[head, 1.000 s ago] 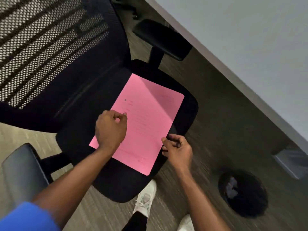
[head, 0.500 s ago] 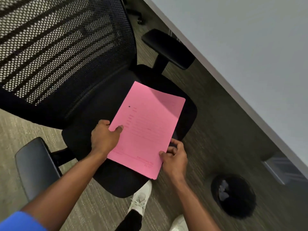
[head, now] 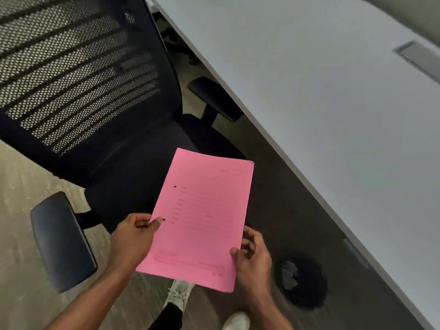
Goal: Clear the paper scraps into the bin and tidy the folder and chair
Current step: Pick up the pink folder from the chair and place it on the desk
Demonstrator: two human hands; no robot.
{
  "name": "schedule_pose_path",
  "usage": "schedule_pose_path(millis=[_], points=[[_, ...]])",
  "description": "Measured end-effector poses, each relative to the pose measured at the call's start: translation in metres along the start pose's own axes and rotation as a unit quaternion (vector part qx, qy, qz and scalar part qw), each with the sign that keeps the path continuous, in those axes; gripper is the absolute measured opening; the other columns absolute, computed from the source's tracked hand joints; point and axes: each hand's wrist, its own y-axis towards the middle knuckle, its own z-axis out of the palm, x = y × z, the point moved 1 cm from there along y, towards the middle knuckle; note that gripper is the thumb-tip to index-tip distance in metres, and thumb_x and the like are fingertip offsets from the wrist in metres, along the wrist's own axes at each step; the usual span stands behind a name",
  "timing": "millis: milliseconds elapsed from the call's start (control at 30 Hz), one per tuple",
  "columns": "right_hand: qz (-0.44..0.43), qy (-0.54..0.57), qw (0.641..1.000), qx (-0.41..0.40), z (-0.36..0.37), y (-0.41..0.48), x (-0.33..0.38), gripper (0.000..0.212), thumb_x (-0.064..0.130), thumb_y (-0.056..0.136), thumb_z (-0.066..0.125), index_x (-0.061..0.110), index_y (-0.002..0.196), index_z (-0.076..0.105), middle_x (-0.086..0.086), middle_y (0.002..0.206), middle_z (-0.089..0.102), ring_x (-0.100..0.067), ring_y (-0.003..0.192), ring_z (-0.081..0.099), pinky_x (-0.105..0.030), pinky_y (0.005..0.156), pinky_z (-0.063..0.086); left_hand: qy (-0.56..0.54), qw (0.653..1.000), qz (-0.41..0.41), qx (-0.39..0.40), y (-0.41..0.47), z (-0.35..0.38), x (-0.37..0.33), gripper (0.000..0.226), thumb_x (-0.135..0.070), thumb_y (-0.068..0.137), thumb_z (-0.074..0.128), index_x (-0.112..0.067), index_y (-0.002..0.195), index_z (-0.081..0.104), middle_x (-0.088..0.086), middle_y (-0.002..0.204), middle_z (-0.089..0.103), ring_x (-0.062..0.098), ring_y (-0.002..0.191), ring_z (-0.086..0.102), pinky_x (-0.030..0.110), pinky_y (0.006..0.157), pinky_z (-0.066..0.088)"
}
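Pink folder (head: 202,217) pinched by left hand (head: 133,241) and right hand (head: 252,260) above chair (head: 123,186); print illegible; long axis toward desk (head: 333,115).

pink folder (head: 202,217) — faint printed lines on its cover, too blurred to read

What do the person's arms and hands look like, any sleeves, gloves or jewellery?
Both forearms are bare to the bottom edge of the picture, with no sleeve in sight. The left hand and right hand wear no gloves, and no rings, watch or bracelet show. The left thumbnail looks dark, possibly painted, but it is too small to be sure.
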Motion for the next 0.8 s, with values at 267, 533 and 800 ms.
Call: schedule_pose_path(millis=[267, 533, 800], points=[[-0.011, 0.008, 1.000, 0.000, -0.092, -0.056, 0.017, 0.053, 0.005, 0.093, 0.074, 0.041, 0.129, 0.059, 0.011, 0.105, 0.076, -0.006, 0.098, 0.076, -0.036, 0.086, 0.068, -0.058, 0.997, 0.031, 0.032, -0.091, -0.005, -0.039, 0.016, -0.038, 0.093, 0.081, -0.031, 0.101, 0.068, -0.012, 0.099, 0.075, 0.013, 0.088, 0.074, 0.029, 0.066, 0.055], [-0.050, 0.042, 0.997, -0.046, -0.183, -0.113, 0.048, 0.055, 0.008, 0.094, 0.074, 0.044, 0.133, 0.058, 0.010, 0.114, 0.074, -0.011, 0.103, 0.074, -0.040, 0.091, 0.066, -0.078, 0.991, 0.088, 0.060, -0.175, -0.008, -0.102, 0.020, -0.039, 0.092, 0.081, -0.032, 0.107, 0.069, -0.014, 0.102, 0.073, 0.005, 0.090, 0.070, 0.021, 0.064, 0.050], [-0.079, 0.079, 0.989, -0.095, -0.262, -0.157, 0.050, 0.052, 0.015, 0.095, 0.076, 0.041, 0.137, 0.061, 0.011, 0.108, 0.078, -0.011, 0.100, 0.078, -0.039, 0.087, 0.068, -0.099, 0.980, 0.119, 0.121, -0.236, 0.000, -0.153, 0.020, -0.042, 0.088, 0.082, -0.036, 0.105, 0.071, -0.014, 0.100, 0.075, 0.010, 0.089, 0.073, 0.026, 0.062, 0.053]])
